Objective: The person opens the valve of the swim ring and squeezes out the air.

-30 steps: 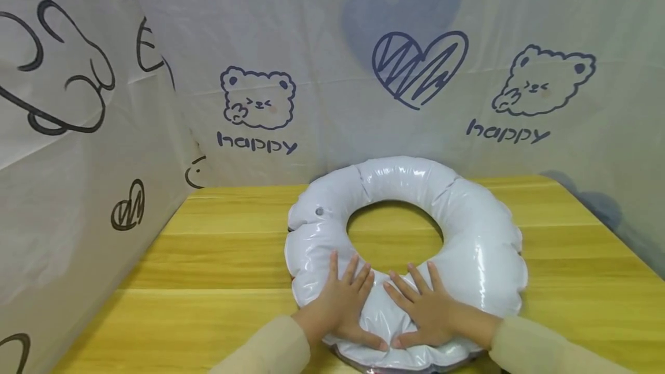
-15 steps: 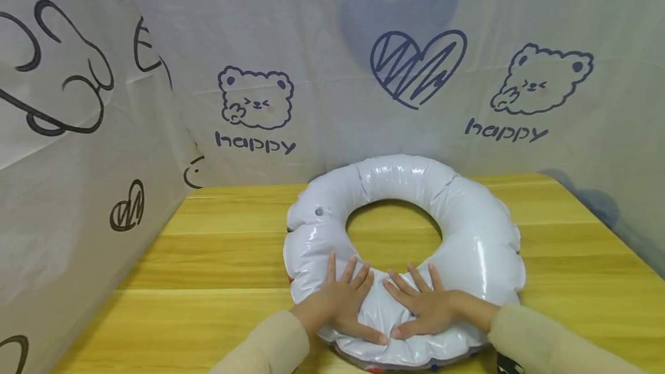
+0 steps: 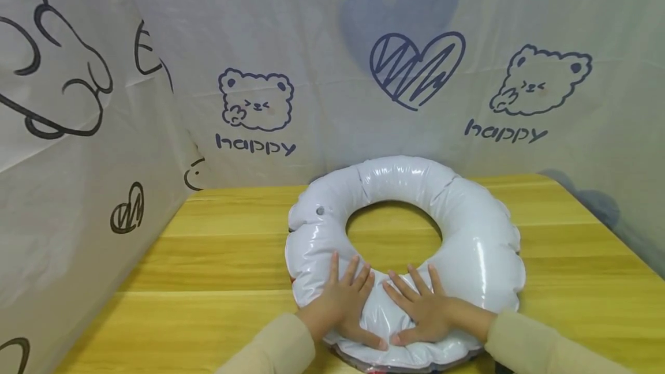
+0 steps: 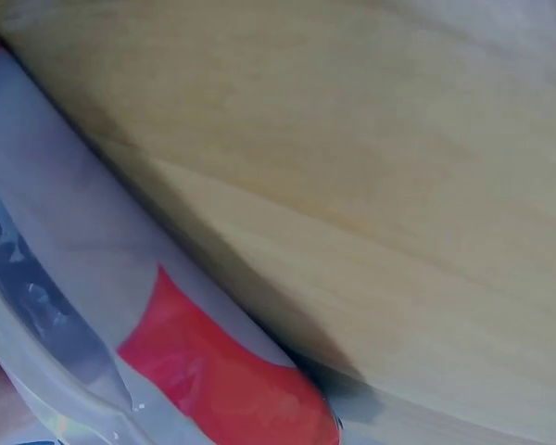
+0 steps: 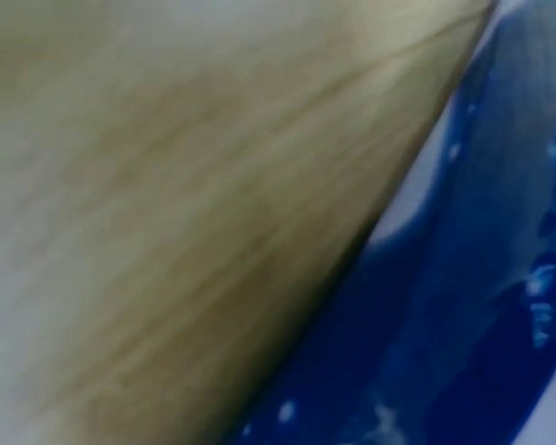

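A white inflatable swim ring (image 3: 480, 235) lies flat on the wooden table, its near part creased under both hands. My left hand (image 3: 345, 305) rests on the near left of the ring with fingers spread and pointing away. Beside it, my right hand (image 3: 428, 310) presses on the near right, fingers also spread; the two thumb tips almost meet. The left wrist view shows the ring's side with a red patch (image 4: 218, 371) on grey-white vinyl. In the right wrist view the ring's underside edge (image 5: 417, 306) is dark blue.
The yellow wood-grain table (image 3: 223, 258) extends to both sides of the ring. Behind it hangs a pale cloth (image 3: 332, 74) printed with hearts, bears and the word "happy". Another stretch of printed cloth (image 3: 67, 201) runs along the left edge.
Both hands stay spread on the ring in nearly the same place. The ring's near edge dips and rises slightly, and the view shifts a little.
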Tool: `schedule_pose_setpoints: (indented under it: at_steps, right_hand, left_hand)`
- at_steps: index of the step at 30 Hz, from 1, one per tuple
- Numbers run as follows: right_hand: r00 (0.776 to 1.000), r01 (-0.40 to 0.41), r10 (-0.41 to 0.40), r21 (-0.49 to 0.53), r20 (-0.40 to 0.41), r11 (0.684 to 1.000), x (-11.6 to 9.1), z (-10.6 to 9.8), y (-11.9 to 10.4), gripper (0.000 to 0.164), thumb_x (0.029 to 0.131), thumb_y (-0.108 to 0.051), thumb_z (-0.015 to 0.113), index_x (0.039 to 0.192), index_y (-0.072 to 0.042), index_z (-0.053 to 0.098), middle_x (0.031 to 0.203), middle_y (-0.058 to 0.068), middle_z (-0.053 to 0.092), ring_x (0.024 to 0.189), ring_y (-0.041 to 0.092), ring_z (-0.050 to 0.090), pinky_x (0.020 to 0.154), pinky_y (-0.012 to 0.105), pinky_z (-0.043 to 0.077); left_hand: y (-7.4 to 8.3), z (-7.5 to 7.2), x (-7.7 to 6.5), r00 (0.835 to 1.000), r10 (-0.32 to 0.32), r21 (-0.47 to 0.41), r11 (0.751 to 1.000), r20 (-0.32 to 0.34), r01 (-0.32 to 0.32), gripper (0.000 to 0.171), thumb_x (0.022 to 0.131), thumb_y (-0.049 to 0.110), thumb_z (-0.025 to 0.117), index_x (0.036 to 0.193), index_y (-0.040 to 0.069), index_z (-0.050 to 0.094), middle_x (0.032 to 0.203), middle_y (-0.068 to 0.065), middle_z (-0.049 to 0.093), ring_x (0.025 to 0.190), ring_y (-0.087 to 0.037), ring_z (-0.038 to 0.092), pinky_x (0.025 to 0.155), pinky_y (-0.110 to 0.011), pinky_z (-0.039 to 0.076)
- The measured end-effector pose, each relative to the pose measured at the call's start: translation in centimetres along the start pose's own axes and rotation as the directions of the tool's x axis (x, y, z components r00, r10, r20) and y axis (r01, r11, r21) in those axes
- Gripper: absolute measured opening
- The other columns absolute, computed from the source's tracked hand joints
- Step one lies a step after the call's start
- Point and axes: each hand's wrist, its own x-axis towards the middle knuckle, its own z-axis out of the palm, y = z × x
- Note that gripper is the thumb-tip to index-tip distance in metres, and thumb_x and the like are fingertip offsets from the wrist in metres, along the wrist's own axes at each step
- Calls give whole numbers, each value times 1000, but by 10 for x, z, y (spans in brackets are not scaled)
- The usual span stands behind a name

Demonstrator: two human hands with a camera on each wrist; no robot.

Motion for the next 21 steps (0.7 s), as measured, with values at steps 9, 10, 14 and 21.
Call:
schedule_pose_setpoints:
  at_steps: [9,10,14,21]
  right_hand:
    - [1000,-25,25,-13,11,1000,1,1,0,91,84,-68,43,149,-12,15,157,13,6,141,46,-4,103,68,-12]
    - [999,-32,32,-4,16,999,2,0,0,88,86,-67,41,149,-12,15,157,12,6,141,45,-4,103,67,-13]
    - [999,-44,44,25,6,999,2,1,-1,77,91,-62,35,149,-14,19,157,11,9,141,45,-4,103,67,-13]
    - [997,-42,41,-8,-71,999,-2,5,-5,78,89,-64,37,148,-15,23,157,10,12,141,46,2,103,69,-9]
  left_hand:
    - [-1,2,1,1000,6,7,1000,-12,-6,116,63,90,40,149,15,20,157,-5,14,145,-30,4,110,-62,-4]
    - [-1,3,1,1000,10,5,1000,-16,-10,116,63,90,40,149,14,19,157,-6,13,145,-30,3,110,-62,-4]
    - [-3,6,2,999,21,12,1000,-31,-21,117,63,90,39,149,13,18,157,-7,12,145,-31,2,109,-62,-5]
    - [-2,6,-1,999,22,33,999,-36,-21,118,63,91,37,150,14,16,157,-7,11,145,-31,1,110,-62,-3]
